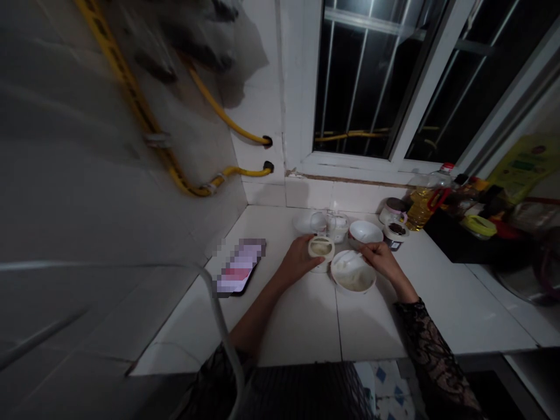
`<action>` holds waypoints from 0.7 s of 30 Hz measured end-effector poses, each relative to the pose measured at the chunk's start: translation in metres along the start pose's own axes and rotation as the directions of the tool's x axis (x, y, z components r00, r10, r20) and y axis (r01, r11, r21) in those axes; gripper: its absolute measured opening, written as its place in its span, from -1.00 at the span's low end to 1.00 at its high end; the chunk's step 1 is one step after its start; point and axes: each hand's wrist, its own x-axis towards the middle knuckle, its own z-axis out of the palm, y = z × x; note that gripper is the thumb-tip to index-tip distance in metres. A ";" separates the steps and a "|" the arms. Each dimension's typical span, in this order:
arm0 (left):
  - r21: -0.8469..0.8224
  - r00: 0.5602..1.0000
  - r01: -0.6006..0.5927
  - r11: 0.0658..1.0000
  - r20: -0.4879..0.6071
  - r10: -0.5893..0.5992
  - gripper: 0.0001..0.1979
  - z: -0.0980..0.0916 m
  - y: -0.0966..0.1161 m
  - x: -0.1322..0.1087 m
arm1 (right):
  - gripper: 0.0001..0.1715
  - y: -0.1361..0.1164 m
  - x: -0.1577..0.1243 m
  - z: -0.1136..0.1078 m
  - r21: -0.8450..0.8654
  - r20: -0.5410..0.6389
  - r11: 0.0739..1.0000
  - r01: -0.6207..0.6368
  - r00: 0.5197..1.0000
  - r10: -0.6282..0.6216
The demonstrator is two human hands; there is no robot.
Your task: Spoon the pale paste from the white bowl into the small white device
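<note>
White container (pixel 321 247) in left hand (pixel 296 261), bowl (pixel 352 280) by right hand (pixel 380 261).

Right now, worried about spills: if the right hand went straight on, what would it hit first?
The right hand would probably meet the white back bowl first, though depth is hard to judge.

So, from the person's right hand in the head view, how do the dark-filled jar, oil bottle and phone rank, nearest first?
From the right hand:
1. Dark-filled jar, just ahead to its right.
2. Oil bottle, farther back right.
3. Phone, far left.
</note>
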 end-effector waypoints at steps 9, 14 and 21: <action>0.001 1.000 -0.006 1.000 -0.010 0.006 -0.39 0.002 -0.003 0.001 | -0.49 -0.001 0.002 -0.007 0.201 0.005 0.965 -0.170 0.985 0.172; -0.015 1.000 -0.003 1.000 -0.002 0.003 -0.39 0.001 0.000 0.000 | -0.50 -0.001 0.002 -0.006 0.249 0.004 0.952 -0.180 0.983 0.185; -0.034 1.000 0.002 0.999 -0.011 -0.003 -0.39 0.001 -0.001 0.000 | -0.49 -0.004 0.002 -0.005 0.278 -0.004 0.944 -0.179 0.982 0.187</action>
